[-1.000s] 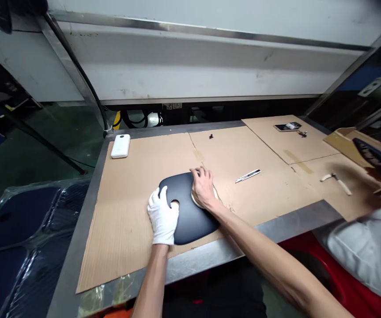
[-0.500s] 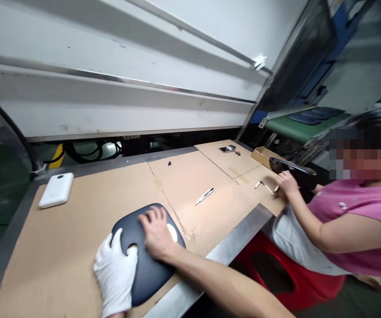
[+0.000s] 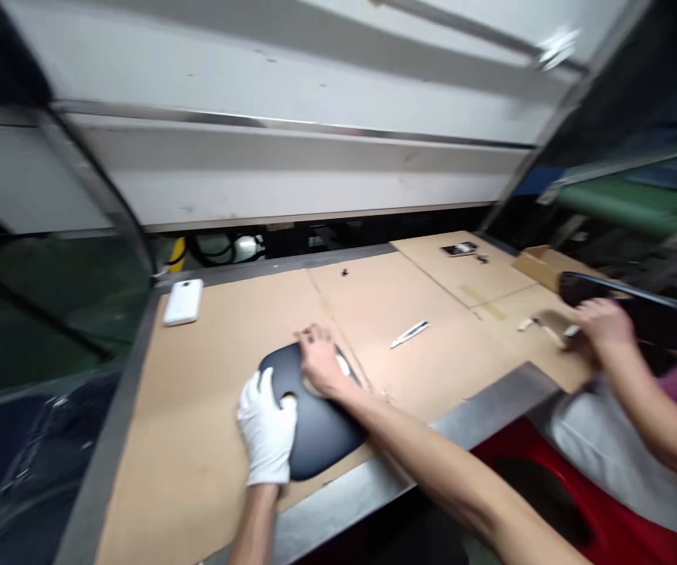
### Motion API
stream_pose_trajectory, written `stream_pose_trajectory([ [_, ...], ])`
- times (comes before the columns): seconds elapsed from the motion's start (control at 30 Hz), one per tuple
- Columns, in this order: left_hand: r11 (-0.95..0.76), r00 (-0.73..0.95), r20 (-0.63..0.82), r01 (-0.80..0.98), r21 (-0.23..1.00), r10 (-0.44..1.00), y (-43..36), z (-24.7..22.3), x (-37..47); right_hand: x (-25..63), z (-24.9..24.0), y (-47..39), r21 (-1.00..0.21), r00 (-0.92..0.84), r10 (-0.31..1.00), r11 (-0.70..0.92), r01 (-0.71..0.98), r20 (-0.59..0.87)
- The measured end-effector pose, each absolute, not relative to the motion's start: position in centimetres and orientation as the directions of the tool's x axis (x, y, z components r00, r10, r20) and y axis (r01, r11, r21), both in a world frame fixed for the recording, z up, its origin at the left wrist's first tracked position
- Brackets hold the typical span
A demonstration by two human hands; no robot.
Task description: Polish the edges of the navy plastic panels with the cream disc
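Head view: left hand [image 3: 266, 435], white-gloved, lies flat on near-left edge of dark rounded panel [image 3: 314, 416], fingers spread, thumb at its hole. Right hand [image 3: 320, 365], bare, presses palm-down on panel's far side, fingers loosely curled; pale object beneath mostly hidden. Panel rests on cardboard sheet [image 3: 209, 377]. Frame motion-blurred. Co-worker's hand [image 3: 606, 326] at right.

Your right hand [image 3: 322, 366] hides part of the dark pad [image 3: 308, 408]; the whole view is blurry; the small tool [image 3: 409, 333] is too tiny to name.
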State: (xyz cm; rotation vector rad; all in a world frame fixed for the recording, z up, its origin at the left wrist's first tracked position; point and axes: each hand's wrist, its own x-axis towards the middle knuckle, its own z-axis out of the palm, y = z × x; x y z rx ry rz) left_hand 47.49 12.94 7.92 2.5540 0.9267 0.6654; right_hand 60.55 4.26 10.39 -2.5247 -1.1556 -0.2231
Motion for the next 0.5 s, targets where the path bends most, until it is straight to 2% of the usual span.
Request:
stream_pose_trajectory([
  [0.13, -0.676, 0.647, 0.281, 0.508, 0.534, 0.708, 12.6, 7.3, 47.3, 60.6, 8.8, 3.0, -0.314, 0.706, 0.638, -0.633, 0.708, 0.306],
  [0.3, -0.666, 0.641, 0.283, 0.494, 0.559, 0.713, 12.5, 7.2, 47.1, 60.6, 8.1, 3.9, -0.234, 0.586, 0.735, -0.538, 0.81, 0.342],
  [0.5, -0.653, 0.635, 0.265, 0.513, 0.557, 0.725, 12.5, 7.0, 47.3, 62.1, 7.9, 2.2, -0.265, 0.708, 0.617, -0.66, 0.703, 0.343],
])
